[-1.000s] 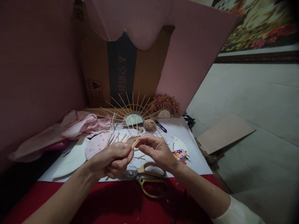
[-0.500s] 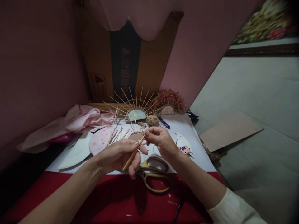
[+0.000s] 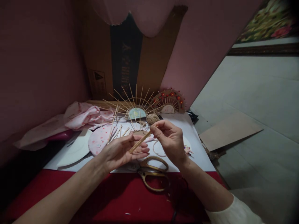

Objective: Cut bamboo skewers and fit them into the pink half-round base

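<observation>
Thin wooden sticks (image 3: 141, 143) slant across the middle, pinched at their upper end by my right hand (image 3: 171, 141). Beneath their lower end my left hand (image 3: 122, 151) lies palm up with its fingers stretched out; whether the sticks touch it I cannot tell. Just beyond the fingers is a brown cardboard piece (image 3: 140, 134) with sticks standing up from it. Scissors (image 3: 154, 174) with brass-coloured handles lie below my hands, over the edge between white sheet and red cloth.
Behind stand a stick fan with a blue-green half-circle (image 3: 137, 113) and a flower-trimmed fan (image 3: 168, 101). A twine ball (image 3: 153, 118) sits between them. To the left are a dotted pink round piece (image 3: 99, 140), a white plate (image 3: 76, 149) and crumpled pink cloth (image 3: 90, 115).
My left hand has opened, its fingers uncurling from the sticks. My right hand has moved slightly up and right with the sticks in its pinch.
</observation>
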`<control>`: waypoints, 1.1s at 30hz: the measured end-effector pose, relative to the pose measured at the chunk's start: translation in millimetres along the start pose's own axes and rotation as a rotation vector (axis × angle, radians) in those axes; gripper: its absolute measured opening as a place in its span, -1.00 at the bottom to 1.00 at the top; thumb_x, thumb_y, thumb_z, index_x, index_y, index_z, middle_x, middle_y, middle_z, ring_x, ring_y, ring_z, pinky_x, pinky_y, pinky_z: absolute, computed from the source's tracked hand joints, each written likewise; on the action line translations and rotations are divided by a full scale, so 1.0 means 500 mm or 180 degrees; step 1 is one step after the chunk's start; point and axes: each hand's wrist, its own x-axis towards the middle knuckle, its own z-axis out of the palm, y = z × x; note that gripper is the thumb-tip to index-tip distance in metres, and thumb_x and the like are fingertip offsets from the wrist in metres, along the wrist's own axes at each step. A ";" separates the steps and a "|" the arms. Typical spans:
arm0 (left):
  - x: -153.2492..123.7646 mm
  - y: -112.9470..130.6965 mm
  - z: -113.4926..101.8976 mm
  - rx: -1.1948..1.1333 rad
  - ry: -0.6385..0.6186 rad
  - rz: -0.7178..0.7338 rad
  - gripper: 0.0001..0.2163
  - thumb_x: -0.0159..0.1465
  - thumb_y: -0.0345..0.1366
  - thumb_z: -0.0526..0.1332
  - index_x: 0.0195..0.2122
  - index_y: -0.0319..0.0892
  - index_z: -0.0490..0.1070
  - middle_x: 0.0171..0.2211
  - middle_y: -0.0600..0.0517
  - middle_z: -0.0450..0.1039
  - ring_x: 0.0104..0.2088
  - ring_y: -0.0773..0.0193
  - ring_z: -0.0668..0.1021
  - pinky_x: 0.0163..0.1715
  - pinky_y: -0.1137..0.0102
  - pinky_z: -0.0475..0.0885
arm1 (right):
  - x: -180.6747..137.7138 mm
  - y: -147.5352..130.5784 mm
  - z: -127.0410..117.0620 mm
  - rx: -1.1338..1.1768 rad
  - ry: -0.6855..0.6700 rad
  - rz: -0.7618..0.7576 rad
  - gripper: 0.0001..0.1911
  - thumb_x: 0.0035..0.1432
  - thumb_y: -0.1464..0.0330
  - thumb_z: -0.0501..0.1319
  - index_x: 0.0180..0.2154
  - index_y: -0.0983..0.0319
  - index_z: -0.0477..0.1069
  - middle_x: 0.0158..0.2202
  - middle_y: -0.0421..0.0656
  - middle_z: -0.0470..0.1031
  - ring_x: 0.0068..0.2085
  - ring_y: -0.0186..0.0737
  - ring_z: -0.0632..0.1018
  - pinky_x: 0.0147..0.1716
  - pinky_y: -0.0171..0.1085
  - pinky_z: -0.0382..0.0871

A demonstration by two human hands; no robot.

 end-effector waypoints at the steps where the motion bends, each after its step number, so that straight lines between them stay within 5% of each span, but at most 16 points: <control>1: 0.003 -0.001 -0.002 -0.0043 0.0038 0.0050 -0.71 0.31 -0.25 0.01 -0.17 -0.38 0.37 -0.31 -0.21 0.47 -0.29 0.12 0.57 -0.19 0.25 0.43 | -0.005 -0.005 0.007 0.0031 -0.0036 0.0009 -0.88 0.11 0.31 0.24 -0.40 0.23 0.39 -0.48 -0.23 0.39 -0.46 -0.37 0.39 -0.45 -0.34 0.30; 9: 0.011 -0.013 0.005 -0.0463 -0.0019 0.0285 -0.81 0.31 -0.32 0.01 -0.27 -0.28 0.38 -0.40 -0.09 0.48 -0.42 0.22 0.56 -0.35 0.32 0.46 | -0.023 0.014 0.056 -0.0590 -0.0371 -0.0399 -0.81 0.16 0.29 0.19 -0.45 0.23 0.37 -0.48 -0.22 0.34 -0.42 -0.33 0.35 -0.38 -0.31 0.26; 21: 0.015 -0.024 0.003 -0.0330 0.0041 0.0244 -0.74 0.31 -0.19 0.00 -0.23 -0.25 0.39 -0.46 -0.05 0.45 -0.49 0.25 0.53 -0.41 0.34 0.43 | -0.024 0.031 0.057 -0.0774 -0.0304 -0.0402 -0.73 0.16 0.28 0.18 -0.54 0.23 0.29 -0.57 -0.26 0.26 -0.48 -0.35 0.30 -0.46 -0.33 0.20; 24: 0.012 -0.027 0.006 0.0104 0.0052 0.0275 -0.72 0.30 -0.14 0.03 -0.21 -0.22 0.40 -0.42 -0.05 0.48 -0.44 0.23 0.54 -0.32 0.30 0.43 | -0.021 0.025 0.053 -0.0591 -0.0359 -0.0178 -0.75 0.13 0.30 0.20 -0.55 0.24 0.32 -0.59 -0.28 0.26 -0.52 -0.37 0.29 -0.50 -0.35 0.19; 28: 0.008 -0.027 0.005 0.0973 0.0309 0.0884 -0.70 0.26 -0.10 0.08 -0.36 -0.24 0.44 -0.45 -0.04 0.50 -0.39 0.20 0.54 -0.20 0.27 0.38 | -0.009 0.021 0.044 -0.0104 -0.0356 0.0373 -0.70 0.09 0.28 0.22 -0.60 0.25 0.30 -0.64 -0.29 0.24 -0.56 -0.40 0.27 -0.57 -0.37 0.18; 33: 0.001 -0.019 0.008 0.2109 0.0629 0.1078 -0.78 0.17 -0.16 0.22 -0.39 -0.24 0.46 -0.45 -0.05 0.56 -0.36 0.21 0.54 -0.24 0.35 0.35 | 0.002 0.033 0.035 -0.0020 -0.0246 0.0617 -0.73 0.04 0.27 0.26 -0.59 0.27 0.34 -0.62 -0.25 0.34 -0.56 -0.38 0.33 -0.56 -0.36 0.22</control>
